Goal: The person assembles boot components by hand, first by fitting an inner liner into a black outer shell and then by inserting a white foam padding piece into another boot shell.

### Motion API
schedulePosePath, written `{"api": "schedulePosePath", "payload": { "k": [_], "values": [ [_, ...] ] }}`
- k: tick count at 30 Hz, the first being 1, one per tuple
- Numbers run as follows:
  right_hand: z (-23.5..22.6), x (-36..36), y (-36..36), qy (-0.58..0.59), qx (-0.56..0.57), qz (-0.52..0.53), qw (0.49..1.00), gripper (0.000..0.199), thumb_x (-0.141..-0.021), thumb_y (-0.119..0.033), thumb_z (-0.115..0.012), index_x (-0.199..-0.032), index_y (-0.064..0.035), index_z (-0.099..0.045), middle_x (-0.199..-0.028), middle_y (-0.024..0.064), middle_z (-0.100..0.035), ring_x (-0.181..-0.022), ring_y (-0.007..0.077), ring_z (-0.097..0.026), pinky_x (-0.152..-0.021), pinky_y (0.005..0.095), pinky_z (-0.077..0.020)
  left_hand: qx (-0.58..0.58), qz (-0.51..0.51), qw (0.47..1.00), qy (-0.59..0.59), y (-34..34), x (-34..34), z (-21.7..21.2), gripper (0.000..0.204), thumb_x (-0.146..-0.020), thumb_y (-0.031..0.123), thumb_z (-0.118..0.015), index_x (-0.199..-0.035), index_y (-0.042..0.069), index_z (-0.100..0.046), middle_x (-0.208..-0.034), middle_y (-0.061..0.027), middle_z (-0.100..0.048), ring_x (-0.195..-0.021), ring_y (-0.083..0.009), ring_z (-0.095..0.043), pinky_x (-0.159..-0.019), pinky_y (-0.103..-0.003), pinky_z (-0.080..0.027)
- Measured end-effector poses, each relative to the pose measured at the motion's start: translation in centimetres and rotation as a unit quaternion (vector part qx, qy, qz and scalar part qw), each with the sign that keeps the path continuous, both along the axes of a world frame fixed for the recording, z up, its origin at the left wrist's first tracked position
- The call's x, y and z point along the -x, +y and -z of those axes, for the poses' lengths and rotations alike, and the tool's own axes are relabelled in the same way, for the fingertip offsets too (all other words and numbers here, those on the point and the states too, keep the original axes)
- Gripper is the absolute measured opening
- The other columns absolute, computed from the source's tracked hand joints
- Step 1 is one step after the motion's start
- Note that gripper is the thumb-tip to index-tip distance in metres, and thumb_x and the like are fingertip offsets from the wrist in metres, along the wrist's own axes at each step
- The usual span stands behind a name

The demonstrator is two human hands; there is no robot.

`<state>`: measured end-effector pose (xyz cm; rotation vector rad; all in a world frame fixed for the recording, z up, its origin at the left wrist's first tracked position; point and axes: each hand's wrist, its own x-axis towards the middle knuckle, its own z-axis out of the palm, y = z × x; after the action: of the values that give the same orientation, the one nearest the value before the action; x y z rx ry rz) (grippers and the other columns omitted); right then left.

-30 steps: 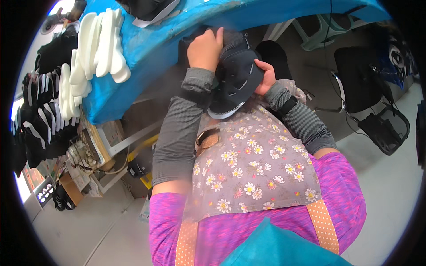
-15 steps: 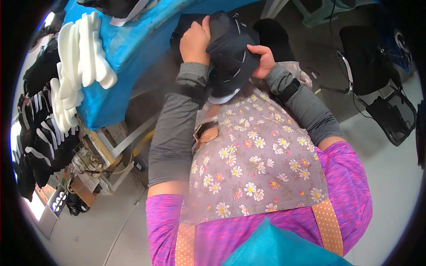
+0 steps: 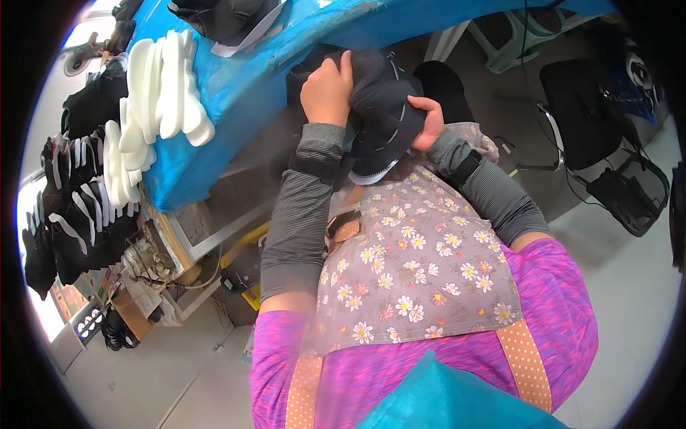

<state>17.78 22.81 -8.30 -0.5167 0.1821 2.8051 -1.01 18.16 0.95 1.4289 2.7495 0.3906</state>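
Note:
I hold a black fabric shoe upper [image 3: 384, 132], with short pale slits and a white edge at its near end, above the apron on my lap. My left hand [image 3: 326, 94] grips its left side from above, fingers curled in and thumb pointing up. On the other side, my right hand [image 3: 429, 125] pinches the piece, the thumb lying on its front and the fingers hidden behind it. More black fabric lies under my left hand, and I cannot tell if it belongs to the same piece.
A blue-covered table [image 3: 243, 89] runs along the left and far side. White foam soles [image 3: 161, 93] hang over its edge, and a black piece with a white rim [image 3: 229, 21] lies on it. Black pieces with white strips [image 3: 78, 200] are stacked left. A black chair [image 3: 582, 107] stands right.
The view has shifted, so the table, soles and both hands sit lower and further right in it. Both hands keep hold of the shoe upper, with little change in grip.

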Motion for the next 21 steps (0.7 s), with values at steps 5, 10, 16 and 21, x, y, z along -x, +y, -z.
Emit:
{"api": "schedulePosePath", "payload": {
  "k": [5,10,16,21],
  "values": [
    [-1.1,1.1,-0.1,-0.029,-0.021,0.011,0.999,0.044,-0.086,-0.020,-0.058,-0.122,0.0053,-0.056,-0.120,0.0211,-0.062,-0.109,0.0362,-0.061,-0.103,0.0492,-0.0440,-0.041,-0.022,0.999,0.006,-0.1,0.9,3.0,0.042,-0.096,0.041,-0.053,-0.084,0.001,-0.057,-0.072,-0.0249,-0.062,-0.071,-0.0412,-0.063,-0.061,-0.048,-0.052],
    [-1.1,1.2,-0.1,-0.035,-0.018,0.020,0.999,0.041,-0.088,-0.026,-0.058,-0.117,0.0021,-0.059,-0.116,0.0174,-0.065,-0.106,0.0331,-0.063,-0.100,0.0465,-0.0475,-0.075,-0.004,0.995,-0.062,-0.2,1.2,1.9,0.045,-0.095,0.039,-0.057,-0.084,-0.004,-0.060,-0.081,-0.0302,-0.063,-0.077,-0.0474,-0.060,-0.067,-0.053,-0.048],
    [-4.2,0.9,-1.3,0.114,-0.034,0.058,0.991,0.061,-0.090,-0.051,-0.054,-0.128,-0.0029,-0.055,-0.128,0.0149,-0.060,-0.117,0.0297,-0.058,-0.104,0.0455,-0.0431,-0.240,0.014,0.872,-0.427,-3.3,1.2,-7.2,0.035,-0.096,0.025,-0.060,-0.106,-0.008,-0.064,-0.102,-0.0064,-0.067,-0.087,-0.0182,-0.063,-0.079,-0.030,-0.049],
    [-4.8,0.8,-0.4,0.264,-0.088,0.009,0.961,0.071,-0.089,-0.058,-0.051,-0.137,-0.0055,-0.048,-0.137,0.0161,-0.052,-0.124,0.0322,-0.052,-0.107,0.0477,-0.0395,-0.249,-0.008,0.743,-0.622,-7.5,0.9,-12.7,0.032,-0.095,0.019,-0.060,-0.117,-0.005,-0.061,-0.108,-0.0074,-0.066,-0.093,-0.0133,-0.062,-0.082,-0.027,-0.049]
  ]
}}
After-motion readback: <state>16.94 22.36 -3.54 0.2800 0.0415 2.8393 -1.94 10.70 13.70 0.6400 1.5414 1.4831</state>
